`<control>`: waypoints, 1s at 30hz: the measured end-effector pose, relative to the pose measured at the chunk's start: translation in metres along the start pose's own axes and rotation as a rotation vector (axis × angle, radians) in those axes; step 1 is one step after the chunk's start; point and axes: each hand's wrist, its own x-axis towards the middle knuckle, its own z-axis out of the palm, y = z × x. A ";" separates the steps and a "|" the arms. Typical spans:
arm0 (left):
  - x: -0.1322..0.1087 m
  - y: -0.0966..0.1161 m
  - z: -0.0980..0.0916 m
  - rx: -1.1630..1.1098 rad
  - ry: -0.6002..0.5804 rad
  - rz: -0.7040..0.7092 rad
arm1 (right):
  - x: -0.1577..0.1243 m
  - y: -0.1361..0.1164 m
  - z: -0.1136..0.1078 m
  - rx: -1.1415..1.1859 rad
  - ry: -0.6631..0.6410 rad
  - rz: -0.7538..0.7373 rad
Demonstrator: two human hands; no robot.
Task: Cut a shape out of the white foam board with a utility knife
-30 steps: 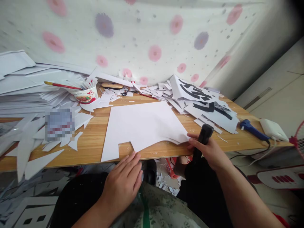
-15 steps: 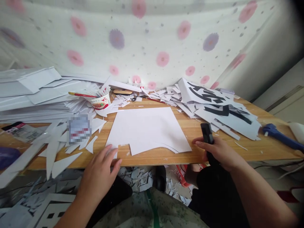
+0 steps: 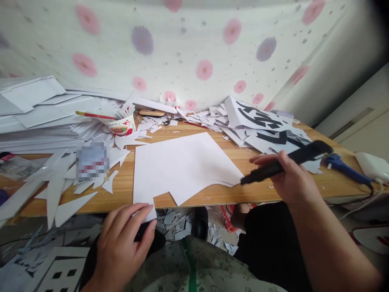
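A large white sheet [image 3: 179, 166] with a notched front edge lies on the wooden table [image 3: 121, 190]. My left hand [image 3: 121, 239] pinches the sheet's front left corner, which hangs over the table's front edge. My right hand [image 3: 291, 178] is closed around a long black cutter tool [image 3: 285, 162]. The tool lies nearly level, its tip pointing left at the sheet's right corner.
Stacks of white sheets [image 3: 36, 117] fill the back left. A paper cup [image 3: 123, 125] with a red pencil stands behind the sheet. Black-printed offcuts [image 3: 267, 125] pile at the right, beside a blue tool [image 3: 343, 168]. Scissors [image 3: 166, 121] lie at the back. Scraps litter the floor.
My left hand has taken hold of the sheet's front left corner and the sheet has turned slightly. My right hand lifted the black tool from upright to level, tip at the sheet.
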 end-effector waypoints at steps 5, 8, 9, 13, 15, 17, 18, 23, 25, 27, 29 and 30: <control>0.038 0.035 0.023 -0.065 -0.266 0.144 | -0.024 0.025 0.045 0.084 0.050 -0.075; 0.048 0.049 0.044 -0.067 -0.321 0.146 | -0.035 0.044 0.066 -0.018 -0.049 -0.099; 0.048 0.050 0.050 -0.072 -0.322 0.148 | -0.037 0.049 0.070 -0.076 -0.071 -0.131; 0.039 0.046 0.067 -0.056 -0.240 0.195 | -0.039 0.053 0.078 -0.297 -0.104 -0.326; 0.035 0.044 0.072 -0.036 -0.177 0.215 | -0.039 0.051 0.081 -0.394 -0.128 -0.417; 0.033 0.044 0.074 -0.027 -0.135 0.220 | -0.039 0.050 0.085 -0.463 -0.137 -0.490; 0.033 0.045 0.075 -0.028 -0.123 0.220 | -0.039 0.049 0.087 -0.481 -0.140 -0.515; 0.034 0.048 0.076 -0.048 -0.110 0.204 | -0.039 0.054 0.092 -0.479 -0.143 -0.593; 0.034 0.048 0.076 -0.050 -0.104 0.195 | -0.039 0.057 0.092 -0.473 -0.142 -0.599; 0.034 0.048 0.077 -0.045 -0.089 0.193 | -0.040 0.060 0.092 -0.474 -0.144 -0.597; 0.034 0.047 0.078 -0.036 -0.073 0.198 | -0.040 0.063 0.091 -0.479 -0.155 -0.602; 0.033 0.047 0.079 -0.032 -0.066 0.202 | -0.040 0.063 0.091 -0.480 -0.167 -0.610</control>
